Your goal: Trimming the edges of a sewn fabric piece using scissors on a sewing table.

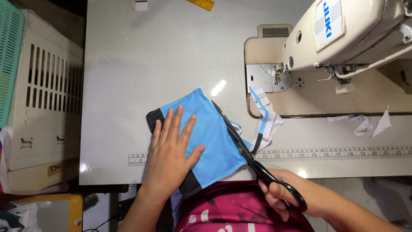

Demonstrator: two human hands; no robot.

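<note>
We see the left hand [171, 148] lying flat on a light blue fabric piece [210, 133], fingers spread and palm down, pinching nothing, only pressing the cloth onto the desk [141, 64]. The fabric lies close to the desk's near edge, about midway along it, and part of it hangs over that edge toward the person's lap. It has a black band [154, 118] along the side under the left hand's fingertips and another black stretch by the wrist.

The right hand [285, 193] is below the near edge of the desk, its grip closed through the black loops of a pair of scissors [253, 152]. The blades point away from the person and run along the right side of the blue fabric, touching its edge; they look nearly closed, though we cannot tell exactly how far.

Just beside the scissor tips, a trimmed strip of white and blue cloth [266, 122] lies curled on the desk, touching the base of the sewing machine [343, 34], which takes up the far right corner. Small white scraps [369, 124] lie near the machine bed toward the right edge. A printed ruler [334, 152] runs along the near edge. A white slotted crate [43, 94] stands off the left edge of the desk.
</note>
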